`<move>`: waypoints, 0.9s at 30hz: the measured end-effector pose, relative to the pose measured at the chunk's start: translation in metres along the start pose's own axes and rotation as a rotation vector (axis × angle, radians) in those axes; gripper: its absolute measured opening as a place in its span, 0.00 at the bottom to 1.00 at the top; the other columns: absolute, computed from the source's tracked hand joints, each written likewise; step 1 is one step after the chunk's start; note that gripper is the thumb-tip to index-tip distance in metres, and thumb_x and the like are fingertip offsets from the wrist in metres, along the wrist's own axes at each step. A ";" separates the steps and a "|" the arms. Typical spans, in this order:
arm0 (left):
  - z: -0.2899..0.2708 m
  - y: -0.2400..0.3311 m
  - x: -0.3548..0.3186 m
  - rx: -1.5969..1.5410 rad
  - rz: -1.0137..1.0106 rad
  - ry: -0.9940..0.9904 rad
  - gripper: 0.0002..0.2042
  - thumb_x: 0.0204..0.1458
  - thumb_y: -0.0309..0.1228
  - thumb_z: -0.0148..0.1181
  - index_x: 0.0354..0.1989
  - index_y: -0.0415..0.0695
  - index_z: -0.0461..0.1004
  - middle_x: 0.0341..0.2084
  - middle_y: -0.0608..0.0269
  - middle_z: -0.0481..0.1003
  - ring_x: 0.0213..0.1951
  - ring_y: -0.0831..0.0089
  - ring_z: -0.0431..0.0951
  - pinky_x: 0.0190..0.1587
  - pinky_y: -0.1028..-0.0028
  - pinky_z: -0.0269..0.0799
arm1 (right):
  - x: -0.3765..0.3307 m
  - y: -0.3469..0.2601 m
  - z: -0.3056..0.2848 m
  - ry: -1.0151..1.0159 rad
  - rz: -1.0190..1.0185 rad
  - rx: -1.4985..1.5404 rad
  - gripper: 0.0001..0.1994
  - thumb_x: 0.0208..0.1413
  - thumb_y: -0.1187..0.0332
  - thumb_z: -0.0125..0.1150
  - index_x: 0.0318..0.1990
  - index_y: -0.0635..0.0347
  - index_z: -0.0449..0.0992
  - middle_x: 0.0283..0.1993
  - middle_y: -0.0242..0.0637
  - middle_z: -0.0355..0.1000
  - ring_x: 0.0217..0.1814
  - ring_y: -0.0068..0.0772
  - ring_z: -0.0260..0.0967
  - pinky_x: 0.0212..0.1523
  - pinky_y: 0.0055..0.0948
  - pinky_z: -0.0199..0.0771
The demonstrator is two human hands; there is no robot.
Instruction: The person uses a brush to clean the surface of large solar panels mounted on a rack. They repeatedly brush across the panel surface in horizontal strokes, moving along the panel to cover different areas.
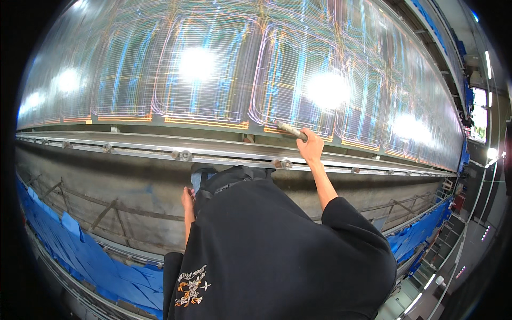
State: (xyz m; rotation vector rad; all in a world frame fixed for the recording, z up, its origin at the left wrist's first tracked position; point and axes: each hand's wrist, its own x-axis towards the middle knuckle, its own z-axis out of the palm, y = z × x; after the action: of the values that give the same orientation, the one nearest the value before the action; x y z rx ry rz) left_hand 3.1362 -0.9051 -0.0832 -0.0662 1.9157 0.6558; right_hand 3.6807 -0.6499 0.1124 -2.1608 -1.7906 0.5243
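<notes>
My right hand (310, 145) is closed around a short, thick, beige-grey cylindrical tool (291, 130) that looks wrapped. Its far end lies at the near edge of a large glossy patterned sheet (224, 106); whether it touches is hard to tell. Fine white lines, orange bars and blue and green streaks cover the sheet. My left hand (188, 199) hangs low beside my waist, next to a light blue patch of cloth (198, 180). Its fingers are partly hidden, so whether they hold anything does not show.
A metal rail (229, 151) with round fittings runs along the sheet's near side, between it and my body. Blue sheeting (101, 266) hangs on a frame behind me at left, with more blue sheeting (418, 229) at right. Bright lamp reflections glare on the sheet.
</notes>
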 end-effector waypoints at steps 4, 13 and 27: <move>-0.078 -0.012 0.061 -0.025 -0.002 0.087 0.30 0.66 0.59 0.55 0.57 0.43 0.80 0.46 0.62 0.84 0.42 0.71 0.80 0.43 0.67 0.75 | 0.041 -0.137 0.059 0.090 -0.249 0.176 0.14 0.47 0.71 0.65 0.44 0.51 0.83 0.40 0.44 0.84 0.43 0.53 0.82 0.45 0.47 0.80; -0.226 0.149 0.098 -0.047 -0.085 -0.061 0.39 0.66 0.66 0.49 0.73 0.46 0.69 0.62 0.58 0.78 0.57 0.64 0.79 0.60 0.61 0.72 | 0.135 -0.337 0.166 0.046 -0.346 0.024 0.14 0.50 0.69 0.62 0.47 0.52 0.80 0.33 0.46 0.81 0.39 0.55 0.81 0.42 0.53 0.77; -0.220 0.138 0.115 0.034 -0.205 -0.137 0.38 0.66 0.65 0.51 0.69 0.44 0.72 0.59 0.59 0.81 0.54 0.63 0.81 0.54 0.61 0.75 | 0.064 -0.350 0.185 0.015 -0.280 0.005 0.17 0.46 0.73 0.66 0.48 0.54 0.82 0.39 0.46 0.82 0.44 0.55 0.80 0.45 0.50 0.79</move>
State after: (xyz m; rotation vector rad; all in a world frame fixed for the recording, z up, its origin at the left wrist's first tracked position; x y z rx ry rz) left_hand 2.8560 -0.8633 -0.0626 -0.1890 1.7594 0.4780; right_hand 3.3008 -0.5233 0.0946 -1.8608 -2.0354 0.4421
